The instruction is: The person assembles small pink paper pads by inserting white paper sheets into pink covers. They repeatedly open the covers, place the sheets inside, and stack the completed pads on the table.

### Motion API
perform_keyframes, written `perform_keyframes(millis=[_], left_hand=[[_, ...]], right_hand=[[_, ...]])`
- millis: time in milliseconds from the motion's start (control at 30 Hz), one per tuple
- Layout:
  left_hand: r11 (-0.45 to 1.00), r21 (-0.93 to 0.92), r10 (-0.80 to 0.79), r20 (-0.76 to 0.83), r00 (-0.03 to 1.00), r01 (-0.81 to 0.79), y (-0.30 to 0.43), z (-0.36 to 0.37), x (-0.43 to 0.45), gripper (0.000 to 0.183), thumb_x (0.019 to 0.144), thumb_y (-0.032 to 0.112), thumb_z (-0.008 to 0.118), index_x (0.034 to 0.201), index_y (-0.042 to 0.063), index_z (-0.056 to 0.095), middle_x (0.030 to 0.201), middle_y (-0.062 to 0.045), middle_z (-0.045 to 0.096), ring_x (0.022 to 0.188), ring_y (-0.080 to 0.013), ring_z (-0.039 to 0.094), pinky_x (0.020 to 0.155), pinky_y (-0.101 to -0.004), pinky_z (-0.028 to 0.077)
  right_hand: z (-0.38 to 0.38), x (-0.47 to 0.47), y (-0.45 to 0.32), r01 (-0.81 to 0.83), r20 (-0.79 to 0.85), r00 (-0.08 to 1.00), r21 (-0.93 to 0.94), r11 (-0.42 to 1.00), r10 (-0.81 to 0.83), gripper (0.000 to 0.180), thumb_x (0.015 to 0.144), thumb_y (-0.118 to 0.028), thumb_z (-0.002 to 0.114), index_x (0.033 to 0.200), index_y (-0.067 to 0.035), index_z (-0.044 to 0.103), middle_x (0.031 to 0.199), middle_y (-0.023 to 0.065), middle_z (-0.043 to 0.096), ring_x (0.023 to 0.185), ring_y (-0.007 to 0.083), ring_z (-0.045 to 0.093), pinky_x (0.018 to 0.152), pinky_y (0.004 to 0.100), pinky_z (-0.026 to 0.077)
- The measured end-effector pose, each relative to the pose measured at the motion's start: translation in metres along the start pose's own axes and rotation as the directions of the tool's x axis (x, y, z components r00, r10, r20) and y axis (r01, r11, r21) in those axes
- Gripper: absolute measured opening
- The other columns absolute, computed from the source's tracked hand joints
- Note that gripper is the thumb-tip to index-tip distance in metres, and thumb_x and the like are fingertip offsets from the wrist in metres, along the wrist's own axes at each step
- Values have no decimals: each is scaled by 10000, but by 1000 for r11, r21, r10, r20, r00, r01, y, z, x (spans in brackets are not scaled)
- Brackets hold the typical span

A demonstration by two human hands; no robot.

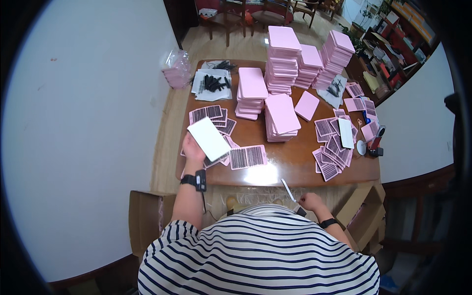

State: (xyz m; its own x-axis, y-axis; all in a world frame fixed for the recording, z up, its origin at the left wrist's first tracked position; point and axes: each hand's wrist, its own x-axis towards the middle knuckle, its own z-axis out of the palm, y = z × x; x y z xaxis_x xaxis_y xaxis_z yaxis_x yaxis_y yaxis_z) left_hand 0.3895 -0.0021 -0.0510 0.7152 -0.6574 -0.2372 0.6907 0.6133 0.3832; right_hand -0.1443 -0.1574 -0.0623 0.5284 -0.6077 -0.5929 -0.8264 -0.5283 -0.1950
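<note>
My left hand point(194, 148) holds a white flat rectangular panel point(208, 139), raised and tilted over the left side of the wooden table. Under and around it lie pink cards with rows of dark lash-like strips point(205, 113). One such card point(248, 157) lies separately, right of the panel. My right hand point(310, 202) is low, past the table's near edge, close to my striped shirt. Its fingers are closed at the lower end of a thin white strip point(288, 190), which points up toward the table edge.
Tall stacks of pink flat cases point(283, 61) stand at mid and far table point(291, 162). Black small pieces point(215, 83) rest on white paper at far left. More striped cards point(332, 158) and a white-topped case point(346, 133) lie at right. Open cardboard boxes point(142, 217) flank me.
</note>
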Motion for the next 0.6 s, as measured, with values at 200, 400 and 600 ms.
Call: perform_keyframes(millis=[200,400,600], left_hand=[[652,718,578,-264,772,-242,5,-16,34,441,998,222,554,1393,29,511,1373,-200,597,1288,-361,556,1115,-461,426],[-383,776,-311,402,861,-501,-129,16,-35,892,759,207,805,1535,87,382,1500,-269,432,1404,-423,431,1163,-473,360],[-721,322,-619,97,779,-613,-189,57,-52,1144,669,178,810,1633,124,197,1549,-290,332,1452,-456,321,1193,-585,248]], right_hand=[[39,-26,68,-228,323,897,-248,942,302,351,881,-414,684,1074,-141,791,1142,147,741,1073,341,700,911,444,557],[61,-83,103,-313,484,723,-406,859,493,336,909,-368,640,1073,-122,800,1185,120,749,1110,279,713,906,407,546],[61,-57,127,-470,465,748,-134,873,474,372,904,-351,610,1063,-64,785,1138,166,744,1095,334,705,915,431,546]])
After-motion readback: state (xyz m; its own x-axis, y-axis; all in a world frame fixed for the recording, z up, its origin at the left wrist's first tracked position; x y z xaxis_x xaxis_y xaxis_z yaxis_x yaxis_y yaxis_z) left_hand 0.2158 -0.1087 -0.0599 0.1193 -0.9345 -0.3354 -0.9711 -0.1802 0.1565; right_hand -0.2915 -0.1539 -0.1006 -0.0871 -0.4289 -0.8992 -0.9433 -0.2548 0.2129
